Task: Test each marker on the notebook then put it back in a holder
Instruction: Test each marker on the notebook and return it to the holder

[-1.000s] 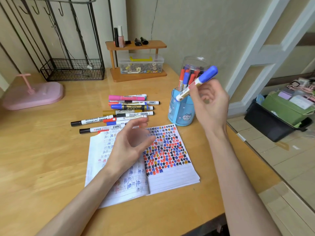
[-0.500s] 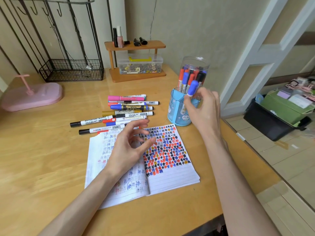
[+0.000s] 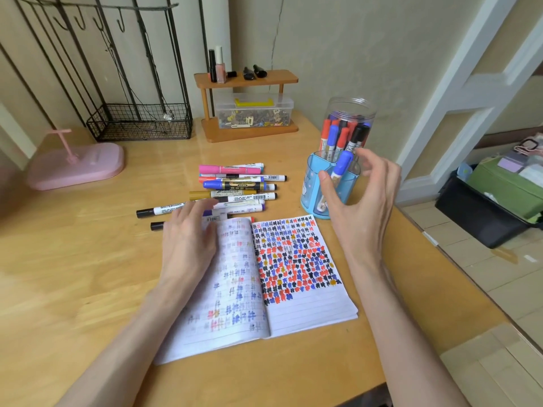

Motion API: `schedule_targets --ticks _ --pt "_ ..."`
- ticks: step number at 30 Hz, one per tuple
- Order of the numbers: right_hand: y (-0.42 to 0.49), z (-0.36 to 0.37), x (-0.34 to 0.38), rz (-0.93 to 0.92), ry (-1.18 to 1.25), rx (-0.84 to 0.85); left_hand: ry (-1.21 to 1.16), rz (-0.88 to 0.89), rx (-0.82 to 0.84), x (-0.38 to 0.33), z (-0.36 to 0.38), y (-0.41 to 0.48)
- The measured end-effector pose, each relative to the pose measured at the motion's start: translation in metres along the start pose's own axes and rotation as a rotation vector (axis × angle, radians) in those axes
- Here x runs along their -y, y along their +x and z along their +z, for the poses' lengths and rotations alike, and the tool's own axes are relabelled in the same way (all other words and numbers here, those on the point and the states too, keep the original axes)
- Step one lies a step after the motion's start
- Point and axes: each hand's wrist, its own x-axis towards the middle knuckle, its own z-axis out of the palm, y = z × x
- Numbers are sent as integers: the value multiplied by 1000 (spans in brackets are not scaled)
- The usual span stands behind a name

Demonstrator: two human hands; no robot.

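The loose markers (image 3: 239, 188) lay in a heap on the wooden table (image 3: 73, 259), just beyond the far edge of the open notebook (image 3: 293, 306). Each had its long axis running left to right. The two nearest, a black-capped whiteboard marker (image 3: 160, 211) and a second black-capped marker (image 3: 157, 226), pointed their caps to the left.

The left hand (image 3: 188, 239) was over the near side of this heap with its fingers extended flat and nothing gripped. Motion blur hid whether the fingertips touched a barrel. This hand was much the nearer one, so the next pick looked like its job: a grasp across the barrels from the near side.

To the right, a blue-capped marker (image 3: 340, 167) stood cap up, leaning slightly right, inside the blue holder (image 3: 308, 189). The right hand (image 3: 361, 210) was beside it, fingers spread and released, holding nothing. A clear jar (image 3: 351, 113) of markers stood behind the holder.
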Motion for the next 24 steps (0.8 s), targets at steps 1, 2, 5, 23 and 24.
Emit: schedule_targets --ticks 1,2,5,23,24 --pt "-5 1 6 -31 10 -31 109 11 4 5 -1 1" --pt "-10 2 11 -61 11 -47 186 21 9 8 -3 1" --pt "-20 9 19 -121 7 -12 292 57 13 14 -11 2" --pt "-23 67 22 -123 -121 995 201 25 89 29 -19 12" --pt "-23 71 24 -124 -136 998 207 20 91 29 -20 12"
